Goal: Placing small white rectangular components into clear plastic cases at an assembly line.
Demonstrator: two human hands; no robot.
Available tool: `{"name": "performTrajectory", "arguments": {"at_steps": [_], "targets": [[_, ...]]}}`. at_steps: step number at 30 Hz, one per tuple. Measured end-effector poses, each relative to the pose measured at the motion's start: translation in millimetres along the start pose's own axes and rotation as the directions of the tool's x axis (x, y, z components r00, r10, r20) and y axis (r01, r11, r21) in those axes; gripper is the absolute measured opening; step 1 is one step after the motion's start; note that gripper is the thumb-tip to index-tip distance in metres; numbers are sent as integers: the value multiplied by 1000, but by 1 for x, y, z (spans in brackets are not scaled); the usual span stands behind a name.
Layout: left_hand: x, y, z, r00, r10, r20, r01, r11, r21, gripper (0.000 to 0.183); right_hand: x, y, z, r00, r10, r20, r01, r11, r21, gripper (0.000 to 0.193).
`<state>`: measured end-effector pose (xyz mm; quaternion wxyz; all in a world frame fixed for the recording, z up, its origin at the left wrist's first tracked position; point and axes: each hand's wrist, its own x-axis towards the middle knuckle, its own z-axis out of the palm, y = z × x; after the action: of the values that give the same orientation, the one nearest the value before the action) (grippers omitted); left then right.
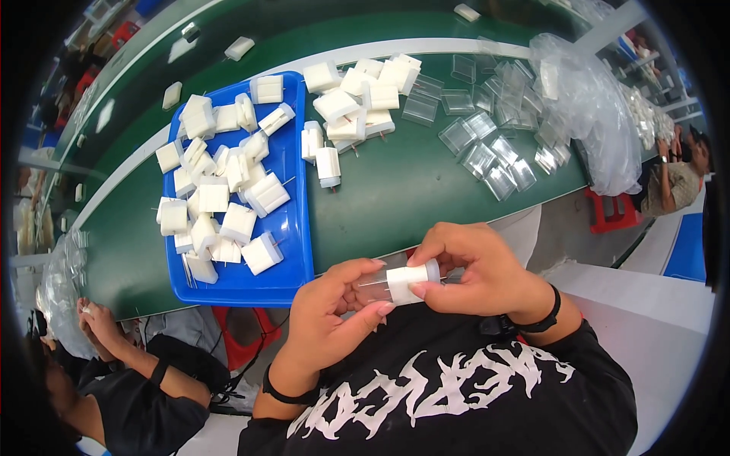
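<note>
Close to my body, in front of the green table's edge, my left hand (319, 311) has thumb and fingers closed around a clear plastic sleeve (372, 288). My right hand (483, 270) pinches a white block (401, 286) with a translucent end cap (433, 270), and a thin pin sticks out past the cap. The block's left end meets the sleeve and appears to be partly inside it. My fingers cover parts of both pieces. Nearest to my left hand is a blue tray (307, 220) holding many similar white blocks (214, 196).
More white blocks (353, 95) are heaped right of the tray. Loose clear sleeves (487, 152) lie on the green table (357, 220) beside a large plastic bag (585, 121). Beyond runs a green belt (304, 34) with scattered blocks. Another person's hand (99, 330) works at left; a red stool (614, 213) stands right.
</note>
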<state>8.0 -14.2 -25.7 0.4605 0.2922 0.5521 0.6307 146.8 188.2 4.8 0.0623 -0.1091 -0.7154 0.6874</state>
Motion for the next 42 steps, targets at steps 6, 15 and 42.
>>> {"name": "performTrajectory", "arguments": {"at_steps": [6,15,42], "targets": [[-1,-1,4,1000,6,22,-3,994,-106,48,0,0,5,987,153,-50,-151,988,37,17],[0,-4,2,997,-72,12,73,977,-199,42,2,5,-7,989,-124,84,134,982,-132,20],[9,-1,5,880,474,-38,-407,791,456,55,-3,1,-5,972,229,59,-234,895,381,32]]}}
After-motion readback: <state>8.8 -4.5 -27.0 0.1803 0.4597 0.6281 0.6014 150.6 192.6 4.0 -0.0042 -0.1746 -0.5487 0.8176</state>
